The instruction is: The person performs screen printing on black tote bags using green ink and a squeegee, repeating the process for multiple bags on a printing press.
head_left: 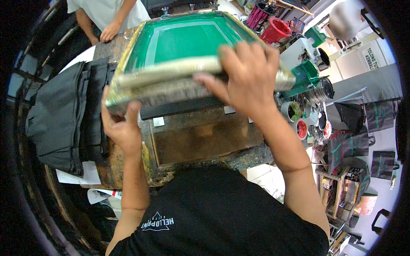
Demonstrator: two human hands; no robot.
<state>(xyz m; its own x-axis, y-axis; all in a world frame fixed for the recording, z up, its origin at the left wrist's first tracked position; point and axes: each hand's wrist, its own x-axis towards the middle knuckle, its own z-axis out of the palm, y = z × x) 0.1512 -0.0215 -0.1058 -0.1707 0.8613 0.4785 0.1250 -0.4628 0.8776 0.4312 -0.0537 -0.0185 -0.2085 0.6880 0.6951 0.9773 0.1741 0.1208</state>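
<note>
A screen printing frame [128,51] with green ink over its mesh has its near side raised above the worktable. At its near left corner my left hand [124,123] grips the rail, thumb in front. My right hand [250,74], blurred, is closed over the near rail right of the middle. A pale bar [175,70] runs along this rail; whether it is a separate piece, I cannot tell. Black fabric [183,109] shows partly beneath the frame, on a brown board [205,138] with small white squares [158,121] along it.
Black fabric bags [55,115] lie stacked at the left. Another person's hand [110,32] rests at the table's far left. Ink tubs [301,128], a red bucket [276,30] and a green container [303,77] crowd the right side. Dark bags [380,117] lie farther right.
</note>
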